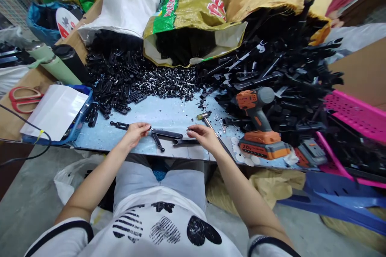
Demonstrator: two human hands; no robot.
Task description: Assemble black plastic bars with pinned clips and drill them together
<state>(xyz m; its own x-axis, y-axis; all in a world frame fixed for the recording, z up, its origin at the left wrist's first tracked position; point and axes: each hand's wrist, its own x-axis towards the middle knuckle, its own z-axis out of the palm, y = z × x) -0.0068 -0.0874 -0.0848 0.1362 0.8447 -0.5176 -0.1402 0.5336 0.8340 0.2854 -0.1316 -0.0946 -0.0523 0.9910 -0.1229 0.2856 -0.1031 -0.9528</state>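
Observation:
My left hand (137,131) rests on the light blue table (169,113) with its fingers pinched on the left end of a long black plastic strip (166,133). My right hand (202,135) has its fingers closed on the right end of a second black strip (184,142) lying just below the first. A shorter black piece (157,142) angles down between my hands. Another small black part (119,125) lies left of my left hand.
Heaps of black plastic parts (280,72) and small rivets (169,82) cover the table's far side, with open sacks (193,12) behind. An orange cordless drill (259,124) stands right of my hands. A blue bin (57,114), red scissors (24,98) and flasks (57,66) sit left.

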